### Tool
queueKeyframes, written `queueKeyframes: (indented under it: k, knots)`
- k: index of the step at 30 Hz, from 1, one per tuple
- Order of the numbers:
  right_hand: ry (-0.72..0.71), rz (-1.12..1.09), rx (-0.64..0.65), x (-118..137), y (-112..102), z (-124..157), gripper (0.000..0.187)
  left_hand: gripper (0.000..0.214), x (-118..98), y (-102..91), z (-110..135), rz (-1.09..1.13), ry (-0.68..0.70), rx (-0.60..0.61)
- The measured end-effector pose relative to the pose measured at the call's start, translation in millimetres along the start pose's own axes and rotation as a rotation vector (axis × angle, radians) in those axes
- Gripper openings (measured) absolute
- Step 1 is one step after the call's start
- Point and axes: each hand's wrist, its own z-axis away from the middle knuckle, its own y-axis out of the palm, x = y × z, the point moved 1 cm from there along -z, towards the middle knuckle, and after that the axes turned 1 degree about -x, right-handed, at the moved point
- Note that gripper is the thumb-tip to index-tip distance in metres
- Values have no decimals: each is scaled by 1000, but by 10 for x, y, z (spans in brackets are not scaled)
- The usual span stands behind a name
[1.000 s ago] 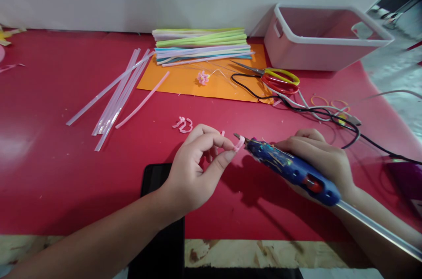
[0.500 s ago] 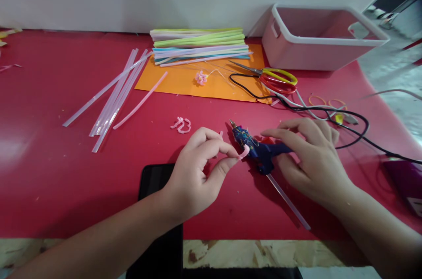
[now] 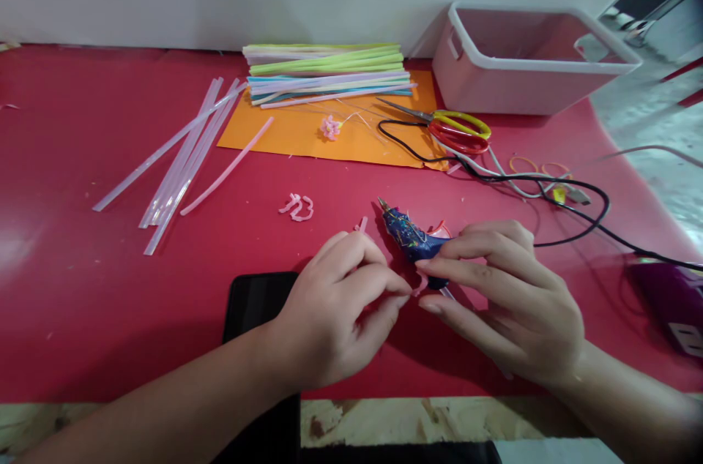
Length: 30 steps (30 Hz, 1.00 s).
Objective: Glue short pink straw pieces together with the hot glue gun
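Observation:
My left hand (image 3: 343, 310) pinches a short curled piece of pink pipe cleaner (image 3: 420, 284) between thumb and fingertips. Close on its right is my right hand (image 3: 505, 296), its thumb and fingers apart around the free end of that piece; I cannot tell if they touch it. Behind the right fingers lies a dark blue glue gun (image 3: 409, 233), nozzle pointing away to the left, partly covered by that hand. Its clear glue stick (image 3: 447, 293) is mostly hidden. Small bent pink pieces (image 3: 297, 206) lie left of the gun, and another pink bit (image 3: 362, 224) is just beyond my left hand.
Clear glue sticks (image 3: 184, 164) and a long pink pipe cleaner (image 3: 228, 166) lie left. Bundled pipe cleaners (image 3: 329, 72), a pink flower (image 3: 330, 128) and scissors (image 3: 460, 131) rest on orange card (image 3: 247, 131). A bin (image 3: 494, 87), cables (image 3: 601, 211) and a black phone-like slab (image 3: 258, 299) surround them.
My right hand has moved from the glue gun's handle toward the pink piece, its fingers now in front of the gun. My left hand has shifted slightly nearer me with the piece.

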Motion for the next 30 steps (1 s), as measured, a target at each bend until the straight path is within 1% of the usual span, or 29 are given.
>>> queueKeyframes:
  k: [8, 15, 21, 24, 26, 30]
  knots:
    - [21, -94, 15, -6, 18, -12, 21, 9, 0, 7, 4, -3, 45, -13]
    - [8, -134, 27, 5, 18, -35, 17, 8, 5, 15, 17, 14, 47, -9]
    - [37, -139, 18, 5, 32, -28, 11, 10, 0, 13, 13, 2, 27, 5]
    - [35, -144, 13, -8, 26, -26, 10, 10, 6, 10, 11, 9, 41, -3]
    - [29, -161, 22, -19, 12, -26, 14, 11, 14, 5, 8, 22, 40, -6]
    - [48, -182, 63, -28, -15, -37, 37, 15, 23, -2, 7, 40, 28, -14]
